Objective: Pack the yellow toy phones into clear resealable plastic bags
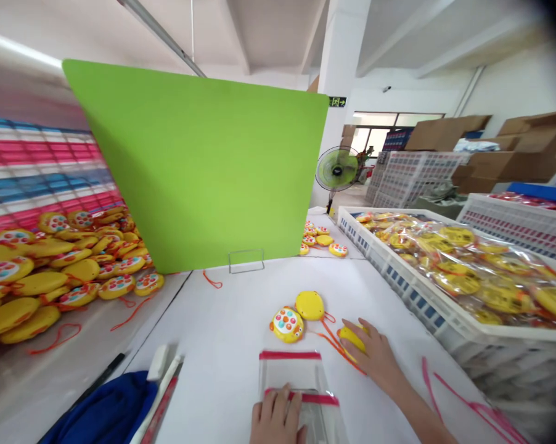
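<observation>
My left hand point(277, 418) lies at the bottom of the view, fingers stretched over clear plastic bags point(293, 371) with pink strips along their top edges. To the right, my right hand point(374, 353) curves its fingers around a yellow toy point(352, 338) on the white table; the hand covers part of it. Just left of that hand are two similar toys. One is a yellow animal-shaped toy point(286, 324) with colourful dots face up, and touching it is a toy showing its plain yellow back point(309, 305). Orange cords point(338, 348) trail between these and my right hand.
A green panel point(204, 172) stands across the table point(213, 320). Many yellow toys point(74, 265) are heaped at left. A white crate point(426, 308) of bagged toys borders the right side. Blue cloth point(105, 410) and pens lie front left; pink ribbon point(467, 401) lies front right.
</observation>
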`<move>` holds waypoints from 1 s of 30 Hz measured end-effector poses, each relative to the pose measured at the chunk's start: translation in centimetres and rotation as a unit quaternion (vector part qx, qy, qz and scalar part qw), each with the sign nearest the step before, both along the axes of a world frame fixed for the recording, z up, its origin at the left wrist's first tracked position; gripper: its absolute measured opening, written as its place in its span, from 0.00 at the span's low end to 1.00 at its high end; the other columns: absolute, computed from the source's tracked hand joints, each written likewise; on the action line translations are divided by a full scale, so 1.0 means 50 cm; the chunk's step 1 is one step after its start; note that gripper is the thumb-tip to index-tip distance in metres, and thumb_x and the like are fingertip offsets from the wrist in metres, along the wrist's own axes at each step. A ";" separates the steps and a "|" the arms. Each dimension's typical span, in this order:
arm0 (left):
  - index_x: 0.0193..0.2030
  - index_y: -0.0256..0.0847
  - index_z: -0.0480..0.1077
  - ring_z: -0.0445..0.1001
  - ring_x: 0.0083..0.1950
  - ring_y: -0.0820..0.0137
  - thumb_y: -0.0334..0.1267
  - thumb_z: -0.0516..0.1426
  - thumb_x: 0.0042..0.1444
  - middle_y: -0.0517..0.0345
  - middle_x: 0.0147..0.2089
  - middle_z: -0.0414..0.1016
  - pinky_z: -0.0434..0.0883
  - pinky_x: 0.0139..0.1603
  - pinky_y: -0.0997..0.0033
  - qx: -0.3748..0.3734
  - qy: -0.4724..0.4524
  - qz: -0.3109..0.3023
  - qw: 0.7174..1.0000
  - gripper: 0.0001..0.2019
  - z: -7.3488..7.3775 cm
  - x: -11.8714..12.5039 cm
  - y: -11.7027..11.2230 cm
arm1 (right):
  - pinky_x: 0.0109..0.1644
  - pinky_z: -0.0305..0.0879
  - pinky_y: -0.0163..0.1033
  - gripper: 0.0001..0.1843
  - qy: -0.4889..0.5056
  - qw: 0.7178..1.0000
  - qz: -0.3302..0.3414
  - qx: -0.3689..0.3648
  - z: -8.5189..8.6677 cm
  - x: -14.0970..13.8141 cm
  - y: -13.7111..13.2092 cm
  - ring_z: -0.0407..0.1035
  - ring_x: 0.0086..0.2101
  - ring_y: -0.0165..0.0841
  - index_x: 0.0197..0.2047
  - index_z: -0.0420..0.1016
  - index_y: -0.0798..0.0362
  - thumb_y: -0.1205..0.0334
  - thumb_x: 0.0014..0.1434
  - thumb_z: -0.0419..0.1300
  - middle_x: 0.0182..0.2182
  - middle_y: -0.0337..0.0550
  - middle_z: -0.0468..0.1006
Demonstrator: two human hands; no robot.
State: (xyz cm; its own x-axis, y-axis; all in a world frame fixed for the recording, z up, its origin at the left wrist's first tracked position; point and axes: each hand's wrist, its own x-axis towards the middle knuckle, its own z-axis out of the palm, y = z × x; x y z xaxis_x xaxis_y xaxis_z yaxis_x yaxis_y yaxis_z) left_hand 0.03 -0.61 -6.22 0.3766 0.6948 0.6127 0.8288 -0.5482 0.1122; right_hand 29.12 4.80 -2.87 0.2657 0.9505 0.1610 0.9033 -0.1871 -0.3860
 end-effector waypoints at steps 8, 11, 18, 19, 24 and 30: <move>0.41 0.45 0.70 0.69 0.44 0.59 0.30 0.62 0.52 0.56 0.44 0.74 0.63 0.42 0.60 -0.156 0.063 -0.013 0.986 0.11 0.057 -0.005 -0.006 | 0.42 0.71 0.44 0.27 0.308 0.949 -0.060 -0.039 0.022 -0.054 -0.091 0.75 0.38 0.42 0.48 0.71 0.49 0.43 0.48 0.62 0.40 0.44 0.78; 0.39 0.43 0.70 0.68 0.43 0.58 0.33 0.63 0.51 0.56 0.41 0.72 0.63 0.42 0.59 -0.179 0.073 -0.005 0.981 0.09 0.079 0.004 -0.008 | 0.34 0.70 0.42 0.22 0.345 0.935 -0.062 -0.047 0.022 -0.062 -0.087 0.75 0.31 0.40 0.40 0.71 0.49 0.43 0.49 0.62 0.31 0.40 0.79; 0.38 0.41 0.69 0.66 0.42 0.59 0.30 0.61 0.54 0.56 0.40 0.70 0.64 0.42 0.58 -0.184 0.066 0.012 0.981 0.06 0.085 0.013 -0.016 | 0.35 0.72 0.42 0.25 0.461 0.881 -0.105 0.028 0.021 -0.045 -0.084 0.75 0.34 0.41 0.41 0.72 0.54 0.41 0.51 0.61 0.34 0.45 0.80; 0.38 0.41 0.69 0.66 0.42 0.59 0.29 0.60 0.54 0.56 0.41 0.70 0.65 0.43 0.57 -0.184 0.059 0.005 0.981 0.07 0.082 0.012 -0.017 | 0.36 0.72 0.42 0.26 0.478 0.871 -0.108 0.042 0.020 -0.044 -0.086 0.75 0.35 0.41 0.43 0.72 0.54 0.41 0.51 0.61 0.36 0.46 0.81; 0.36 0.38 0.68 0.67 0.41 0.62 0.21 0.56 0.53 0.56 0.38 0.71 0.65 0.49 0.55 -0.167 0.024 -0.075 0.983 0.09 0.070 0.005 -0.020 | 0.47 0.72 0.41 0.27 0.497 0.848 -0.129 0.130 0.009 -0.041 -0.088 0.72 0.46 0.41 0.49 0.74 0.52 0.42 0.53 0.60 0.47 0.46 0.78; 0.37 0.39 0.69 0.68 0.41 0.62 0.23 0.55 0.56 0.56 0.38 0.72 0.67 0.46 0.57 -0.249 -0.021 -0.085 0.965 0.08 0.084 0.005 -0.021 | 0.44 0.74 0.40 0.33 0.556 0.793 -0.177 0.176 0.001 -0.037 -0.085 0.70 0.50 0.42 0.56 0.69 0.50 0.39 0.53 0.59 0.53 0.47 0.73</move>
